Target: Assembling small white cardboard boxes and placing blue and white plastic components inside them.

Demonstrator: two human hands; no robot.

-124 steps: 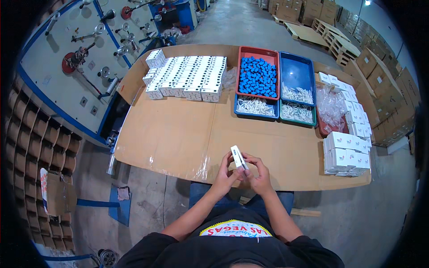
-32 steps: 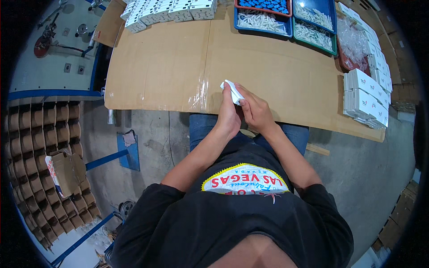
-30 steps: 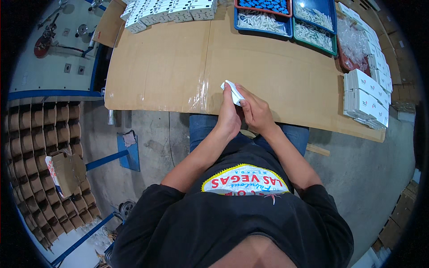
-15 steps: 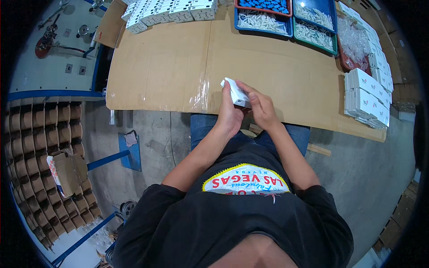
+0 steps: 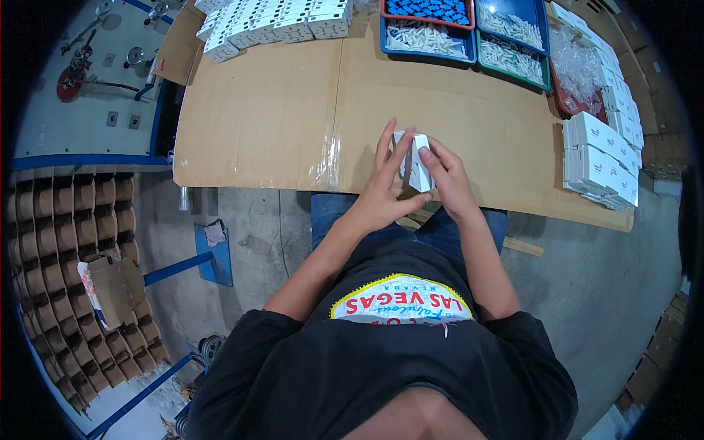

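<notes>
A small white carton [image 5: 419, 167] is held upright over the front part of the cardboard-covered table [image 5: 271, 117]. My right hand [image 5: 452, 177] grips it from the right, the thumb pressed on its near face. Around its left side, my left hand [image 5: 378, 192] has its fingers spread. One finger lies across the carton's upper left part, and the thumb reaches toward its lower end. Whether that thumb touches the carton I cannot tell. Part of the carton's left face is hidden behind the fingers.
Rows of white cartons [image 5: 290, 28] stand at the back left. Further right are a blue tray [image 5: 429, 56] of white pieces, a red tray [image 5: 433, 23] of blue pieces, a green tray [image 5: 513, 74], clear plastic bags [image 5: 576, 62] and stacked white boxes [image 5: 601, 161]. A cardboard divider grid [image 5: 44, 242] is at left.
The carton has shifted slightly right and turned from tilted to more upright. My left hand has loosened its grip and spread its fingers, while my right hand has closed on the carton's right side.
</notes>
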